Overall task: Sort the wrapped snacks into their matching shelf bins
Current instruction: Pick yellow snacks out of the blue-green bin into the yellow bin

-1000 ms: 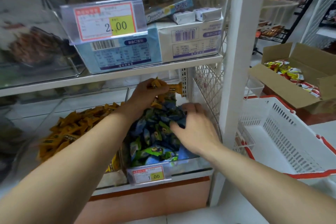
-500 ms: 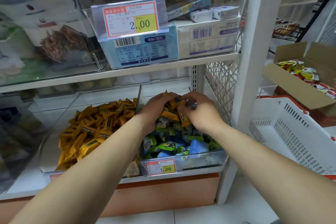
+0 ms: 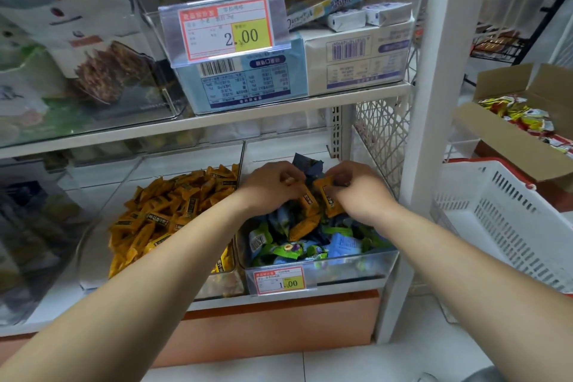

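Note:
Two clear bins sit side by side on the low shelf. The left bin (image 3: 93, 245) is heaped with orange wrapped snacks (image 3: 173, 211). In the right bin (image 3: 384, 260) lie blue and green wrapped snacks (image 3: 291, 250), with a few stray orange wrapped snacks (image 3: 305, 225) on top. Both my hands are over the back of the right bin. My left hand (image 3: 273, 184) grips orange snacks, one sticking out below the fingers. My right hand (image 3: 356, 186) pinches an orange snack (image 3: 328, 198) by its upper end.
An upper shelf (image 3: 217, 124) hangs close above the bins, holding a clear bin of boxed goods with a 2.00 price tag (image 3: 226, 28). A white upright post (image 3: 434, 102) stands right of the bins. A white basket (image 3: 508, 223) and an open cardboard box (image 3: 511, 133) of snacks are at right.
My view pulled back and shifted, and my hands came together over the back of the right bin. My right hand left the blue-green pile and took hold of an orange snack.

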`<state>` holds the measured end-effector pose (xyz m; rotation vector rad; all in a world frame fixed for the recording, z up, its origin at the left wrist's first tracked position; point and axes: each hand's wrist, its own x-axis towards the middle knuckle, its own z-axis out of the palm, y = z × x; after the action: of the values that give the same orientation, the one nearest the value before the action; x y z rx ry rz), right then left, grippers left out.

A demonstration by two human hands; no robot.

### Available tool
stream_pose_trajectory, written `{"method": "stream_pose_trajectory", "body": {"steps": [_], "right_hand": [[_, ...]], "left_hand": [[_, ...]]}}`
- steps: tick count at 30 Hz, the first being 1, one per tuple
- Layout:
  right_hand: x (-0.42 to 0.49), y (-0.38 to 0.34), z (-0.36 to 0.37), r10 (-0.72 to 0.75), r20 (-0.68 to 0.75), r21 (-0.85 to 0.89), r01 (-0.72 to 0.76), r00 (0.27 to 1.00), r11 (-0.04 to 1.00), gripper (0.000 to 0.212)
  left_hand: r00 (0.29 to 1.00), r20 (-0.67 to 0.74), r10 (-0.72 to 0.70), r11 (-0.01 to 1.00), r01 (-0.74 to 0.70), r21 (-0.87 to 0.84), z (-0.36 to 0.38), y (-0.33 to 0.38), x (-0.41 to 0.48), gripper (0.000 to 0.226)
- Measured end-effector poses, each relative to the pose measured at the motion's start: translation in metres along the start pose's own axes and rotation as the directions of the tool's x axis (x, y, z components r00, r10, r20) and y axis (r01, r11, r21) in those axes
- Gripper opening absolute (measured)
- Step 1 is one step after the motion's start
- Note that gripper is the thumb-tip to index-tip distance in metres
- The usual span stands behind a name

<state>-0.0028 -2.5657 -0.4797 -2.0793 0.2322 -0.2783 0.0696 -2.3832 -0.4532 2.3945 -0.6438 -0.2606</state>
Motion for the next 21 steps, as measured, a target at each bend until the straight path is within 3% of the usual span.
{"method": "stream_pose_trajectory", "body": {"steps": [5,8,10,13,16,19,21], "right_hand": [[-0.003,-0.001,-0.009,0.02,0.007,-0.04,-0.02,1.0,0.999,0.017],[-0.007,-0.011,-0.017,-0.02,-0.055,0.096,0.025,0.998,0.995,0.014],[-0.012,-0.017,-0.018,-0.083,0.041,0.16,0.075,0.996,0.984,0.019],[-0.022,-0.017,-0.007,-0.211,0.248,-0.031,0.225,0.946,0.974,0.03],[-0.026,-0.016,0.009,-0.301,0.372,-0.306,0.422,0.878,0.853,0.033],[-0.027,-0.016,0.018,-0.23,0.524,-0.534,0.527,0.82,0.661,0.046],[-0.028,-0.016,0.017,-0.181,0.55,-0.57,0.524,0.815,0.633,0.052]], "left_hand": [[0.999,0.017,0.028,1.0,-0.028,0.01,0.011,0.005,-0.006,0.034],[0.994,-0.106,0.011,0.998,-0.017,-0.053,0.005,0.007,-0.007,0.032],[0.979,-0.201,-0.019,0.991,-0.009,-0.136,-0.005,0.008,-0.01,0.034],[0.958,-0.282,-0.054,0.966,-0.022,-0.259,-0.019,0.007,-0.021,0.043],[0.943,-0.332,-0.015,0.975,-0.06,-0.215,-0.027,0.002,-0.035,0.036],[0.924,-0.382,-0.025,0.959,-0.086,-0.271,-0.031,-0.009,-0.056,0.031],[0.916,-0.396,-0.062,0.931,-0.09,-0.354,-0.033,-0.017,-0.069,0.034]]}}
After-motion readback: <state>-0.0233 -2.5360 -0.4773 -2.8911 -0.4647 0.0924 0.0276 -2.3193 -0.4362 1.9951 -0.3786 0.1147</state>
